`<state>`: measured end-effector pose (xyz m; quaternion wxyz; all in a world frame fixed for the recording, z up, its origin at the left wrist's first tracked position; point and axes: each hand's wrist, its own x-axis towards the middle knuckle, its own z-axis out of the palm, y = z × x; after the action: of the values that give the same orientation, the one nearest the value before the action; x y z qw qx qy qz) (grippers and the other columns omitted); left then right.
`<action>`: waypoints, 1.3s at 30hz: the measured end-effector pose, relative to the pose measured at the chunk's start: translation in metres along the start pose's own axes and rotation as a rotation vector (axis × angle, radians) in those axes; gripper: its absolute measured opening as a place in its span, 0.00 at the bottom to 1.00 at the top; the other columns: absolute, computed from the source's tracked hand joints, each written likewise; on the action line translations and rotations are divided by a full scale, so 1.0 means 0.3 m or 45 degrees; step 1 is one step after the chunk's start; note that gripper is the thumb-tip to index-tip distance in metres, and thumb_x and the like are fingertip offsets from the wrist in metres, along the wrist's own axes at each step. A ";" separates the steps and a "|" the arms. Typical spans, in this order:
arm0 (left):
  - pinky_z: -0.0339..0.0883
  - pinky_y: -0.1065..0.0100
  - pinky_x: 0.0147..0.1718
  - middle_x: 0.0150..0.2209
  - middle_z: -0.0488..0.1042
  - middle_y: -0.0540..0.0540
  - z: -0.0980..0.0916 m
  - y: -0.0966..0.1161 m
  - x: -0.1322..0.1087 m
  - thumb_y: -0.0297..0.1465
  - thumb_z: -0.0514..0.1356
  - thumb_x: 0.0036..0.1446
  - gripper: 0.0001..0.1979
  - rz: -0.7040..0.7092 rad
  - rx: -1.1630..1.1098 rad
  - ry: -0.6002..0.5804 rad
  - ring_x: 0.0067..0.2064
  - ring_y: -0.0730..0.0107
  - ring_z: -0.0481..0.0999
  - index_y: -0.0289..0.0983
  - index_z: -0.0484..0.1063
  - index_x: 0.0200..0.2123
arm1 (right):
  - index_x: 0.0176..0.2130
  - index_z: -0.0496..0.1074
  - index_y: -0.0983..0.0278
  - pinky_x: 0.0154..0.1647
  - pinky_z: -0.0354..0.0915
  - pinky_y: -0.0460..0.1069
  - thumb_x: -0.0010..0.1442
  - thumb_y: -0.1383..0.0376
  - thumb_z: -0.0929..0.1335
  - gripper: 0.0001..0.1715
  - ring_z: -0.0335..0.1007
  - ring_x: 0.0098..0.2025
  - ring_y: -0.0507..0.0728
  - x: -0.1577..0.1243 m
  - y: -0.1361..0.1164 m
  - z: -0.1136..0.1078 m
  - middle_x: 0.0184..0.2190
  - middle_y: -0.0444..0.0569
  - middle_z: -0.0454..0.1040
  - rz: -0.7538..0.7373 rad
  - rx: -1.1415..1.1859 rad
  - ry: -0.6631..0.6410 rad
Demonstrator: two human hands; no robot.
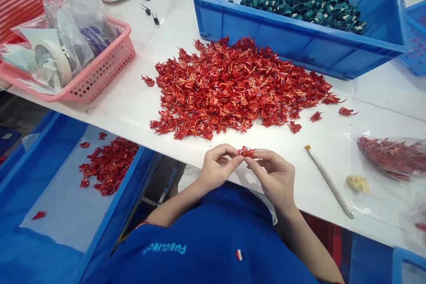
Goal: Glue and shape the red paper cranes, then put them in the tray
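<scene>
A large heap of red folded pieces (233, 88) is spread over the white desk (133, 106), directly beyond the hands. Behind the heap a blue crate (299, 49) is set, filled with dark green pieces (299, 2). At the far left a pink basket (109, 66) is seen, stuffed with clear bags and a roll of tape (55, 60). To the right of the hands a thin white stick (329, 182) is laid aslant, with a yellowish scrap (358, 183) just beside it and a clear bag of red pieces (392, 155) past that. Below the desk edge on the left, a blue bin (133, 199) is placed, with more red pieces (109, 164) gathered in it. Nothing is found between the hands and the heap.

A small red piece (246, 151) is held just above the near desk edge, between both hands. It is pinched in a narrow grip by the left hand (216, 168) with thumb and forefinger, and likewise by the right hand (276, 175). Both wrists are bent inward, fingertips meeting at the piece.
</scene>
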<state>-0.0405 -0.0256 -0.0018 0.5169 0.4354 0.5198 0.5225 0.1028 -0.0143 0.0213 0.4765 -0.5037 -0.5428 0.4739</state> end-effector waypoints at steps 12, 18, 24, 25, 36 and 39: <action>0.66 0.76 0.22 0.24 0.72 0.50 0.015 -0.009 -0.004 0.24 0.63 0.57 0.06 0.840 0.351 0.179 0.25 0.76 0.71 0.36 0.69 0.29 | 0.34 0.76 0.60 0.33 0.80 0.45 0.53 0.72 0.74 0.08 0.82 0.31 0.55 -0.031 0.053 0.016 0.30 0.44 0.82 -0.246 0.142 0.070; 0.71 0.74 0.27 0.27 0.76 0.48 -0.002 -0.044 0.012 0.24 0.64 0.58 0.04 1.067 0.540 0.183 0.27 0.74 0.75 0.36 0.71 0.32 | 0.38 0.65 0.58 0.32 0.79 0.45 0.50 0.67 0.77 0.21 0.82 0.33 0.56 0.000 0.040 0.013 0.29 0.39 0.82 -0.162 0.258 0.026; 0.70 0.74 0.25 0.26 0.74 0.50 -0.017 -0.041 0.013 0.26 0.63 0.58 0.05 0.893 0.476 0.177 0.26 0.75 0.74 0.37 0.72 0.30 | 0.37 0.60 0.58 0.29 0.78 0.47 0.54 0.57 0.76 0.22 0.81 0.29 0.55 0.045 0.023 0.001 0.27 0.42 0.81 -0.086 0.060 -0.168; 0.71 0.75 0.24 0.27 0.74 0.49 -0.019 -0.042 0.011 0.26 0.63 0.58 0.05 0.838 0.455 0.201 0.27 0.75 0.74 0.37 0.72 0.30 | 0.37 0.62 0.58 0.28 0.77 0.47 0.54 0.55 0.75 0.21 0.80 0.28 0.55 0.060 0.021 -0.004 0.27 0.43 0.81 -0.064 -0.010 -0.219; 0.80 0.68 0.31 0.39 0.75 0.45 -0.040 -0.044 0.007 0.35 0.67 0.52 0.14 -0.004 -0.378 0.074 0.38 0.65 0.82 0.36 0.64 0.31 | 0.33 0.74 0.64 0.27 0.61 0.50 0.58 0.45 0.67 0.24 0.73 0.28 0.59 0.253 0.113 -0.009 0.27 0.51 0.77 -0.366 -1.285 -0.057; 0.77 0.72 0.25 0.38 0.74 0.47 -0.049 -0.035 0.020 0.29 0.66 0.48 0.15 -0.118 -0.523 0.055 0.35 0.68 0.80 0.38 0.64 0.37 | 0.33 0.74 0.64 0.27 0.61 0.50 0.58 0.50 0.67 0.19 0.72 0.28 0.58 0.258 0.115 0.002 0.30 0.52 0.77 -0.382 -1.304 -0.105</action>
<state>-0.0546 -0.0217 -0.0138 0.6071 0.2850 0.4328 0.6024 0.1025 0.0645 -0.0100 0.2106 -0.5697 -0.7888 0.0944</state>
